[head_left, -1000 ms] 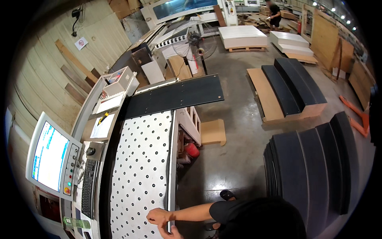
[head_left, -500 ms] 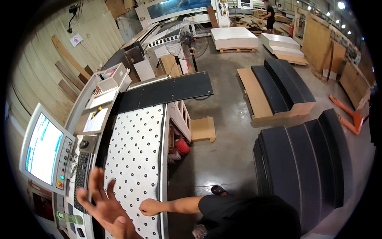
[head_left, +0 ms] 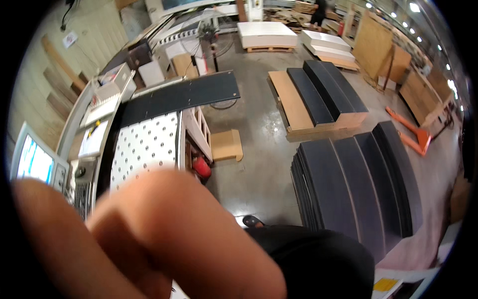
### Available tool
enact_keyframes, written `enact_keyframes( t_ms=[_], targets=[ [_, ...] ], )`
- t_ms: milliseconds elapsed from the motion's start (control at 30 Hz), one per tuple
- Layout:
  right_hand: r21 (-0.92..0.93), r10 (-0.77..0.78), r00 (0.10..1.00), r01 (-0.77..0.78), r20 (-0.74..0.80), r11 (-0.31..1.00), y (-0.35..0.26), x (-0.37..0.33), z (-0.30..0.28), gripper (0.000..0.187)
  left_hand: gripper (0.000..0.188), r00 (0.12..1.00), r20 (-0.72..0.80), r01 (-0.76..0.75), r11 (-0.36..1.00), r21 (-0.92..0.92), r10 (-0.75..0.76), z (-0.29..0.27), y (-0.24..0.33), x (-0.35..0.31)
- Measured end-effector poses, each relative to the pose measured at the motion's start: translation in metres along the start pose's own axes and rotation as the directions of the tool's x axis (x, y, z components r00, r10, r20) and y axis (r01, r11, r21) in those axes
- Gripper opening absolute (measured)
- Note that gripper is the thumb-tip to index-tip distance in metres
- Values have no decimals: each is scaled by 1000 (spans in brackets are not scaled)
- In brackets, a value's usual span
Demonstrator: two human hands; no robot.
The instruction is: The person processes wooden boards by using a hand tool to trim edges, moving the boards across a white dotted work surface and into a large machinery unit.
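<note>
A large, blurred hand, which I take to be my left hand (head_left: 164, 214), fills the lower left, very close to the view. Its skin shows as bent, rounded shapes, and I cannot make out whether its fingers hold anything. My right hand does not show separately; the blurred skin covers where it could be. Partly hidden behind is the white machine table (head_left: 144, 144) with black round studs. A long black panel (head_left: 179, 97) lies across its far end. The monitor (head_left: 37, 154) and keyboard (head_left: 81, 197) stand to the left, both partly covered.
Stacked dark panels (head_left: 328, 179) stand on the floor at right, with another dark stack (head_left: 318, 97) on a pallet beyond. Cardboard (head_left: 225, 145) lies beside the table. An orange pallet jack (head_left: 423, 139) is far right. A fan (head_left: 206, 32), white stacks (head_left: 266, 35) and a person (head_left: 318, 14) are farther back.
The raised left hand has come up close and now covers the lower left. The right fist on the table has gone from sight. The view has shifted, moving the scene up and left.
</note>
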State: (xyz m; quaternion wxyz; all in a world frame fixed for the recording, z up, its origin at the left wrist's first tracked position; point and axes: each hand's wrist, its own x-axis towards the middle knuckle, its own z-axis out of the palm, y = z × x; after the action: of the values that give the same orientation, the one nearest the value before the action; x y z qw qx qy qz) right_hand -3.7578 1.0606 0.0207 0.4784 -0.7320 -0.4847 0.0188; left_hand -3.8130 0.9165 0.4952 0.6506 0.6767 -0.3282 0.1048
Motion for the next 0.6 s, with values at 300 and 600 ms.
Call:
enact_keyframes(
  t_ms=[300,600],
  targets=[
    [33,6,1000,-6,-5,999,-31,-3,-35,16,79,976,118,-193,979,66,185,-4,-27,-8],
    [13,-26,999,25,41,1000,-41,2,-36,16,67,936,216,-304,947,102,278,9,-28,-10]
  ],
)
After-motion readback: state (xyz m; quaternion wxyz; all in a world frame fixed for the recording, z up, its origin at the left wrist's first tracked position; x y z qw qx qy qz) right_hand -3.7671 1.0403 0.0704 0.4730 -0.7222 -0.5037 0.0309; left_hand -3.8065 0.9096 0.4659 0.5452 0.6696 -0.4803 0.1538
